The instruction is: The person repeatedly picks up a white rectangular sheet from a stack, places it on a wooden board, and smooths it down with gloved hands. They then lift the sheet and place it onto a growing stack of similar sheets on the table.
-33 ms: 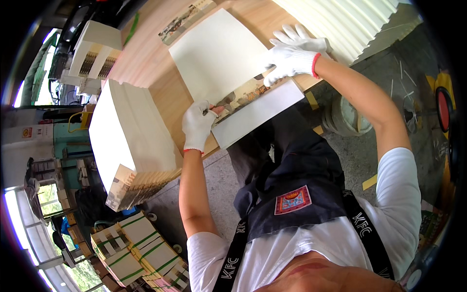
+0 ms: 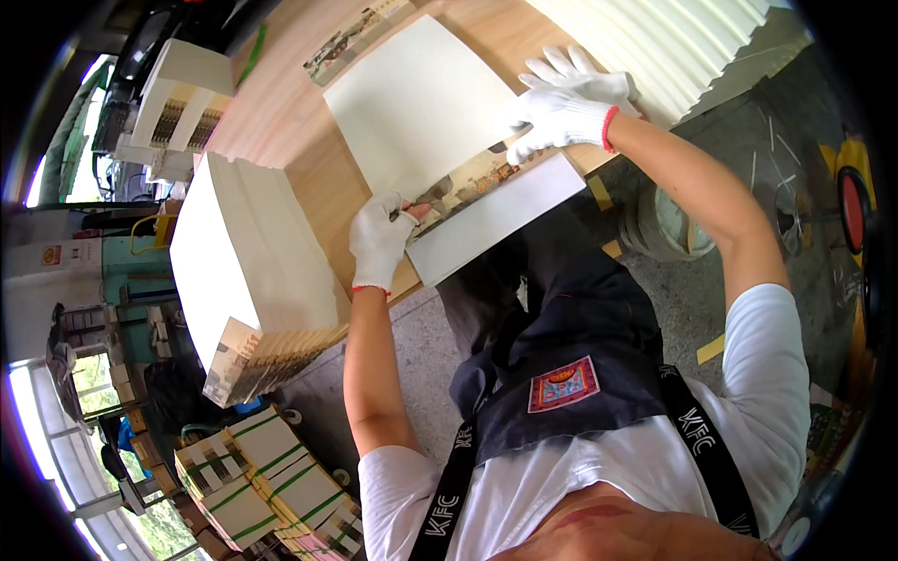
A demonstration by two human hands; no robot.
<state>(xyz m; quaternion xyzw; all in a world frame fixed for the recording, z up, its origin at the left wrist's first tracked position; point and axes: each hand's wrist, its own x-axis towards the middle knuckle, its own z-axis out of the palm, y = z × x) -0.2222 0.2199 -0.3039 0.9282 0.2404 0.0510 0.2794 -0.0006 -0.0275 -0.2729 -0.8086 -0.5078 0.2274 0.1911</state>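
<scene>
A large white paper sheet [image 2: 421, 103] lies on the wooden table in front of me, with a printed, picture-covered strip [image 2: 472, 182] along its near side. Nearer to me, a narrow white strip [image 2: 505, 220] reaches to the table's front edge. My left hand [image 2: 379, 241], in a white glove with bare fingertips showing, pinches the left end of the printed strip. At the other end, my right hand [image 2: 571, 107], also gloved in white with a red cuff, rests flat with its fingers spread. Its palm covers the sheet's right corner.
A tall stack of white sheets [image 2: 253, 243] stands on the left, and a pile of pale sheets with wavy edges [image 2: 645, 47] at the far right. Beyond the sheet lies a printed strip [image 2: 355, 39]. Strapped bundles [image 2: 253, 477] sit at lower left; a round bucket [image 2: 669, 224] stands on the floor.
</scene>
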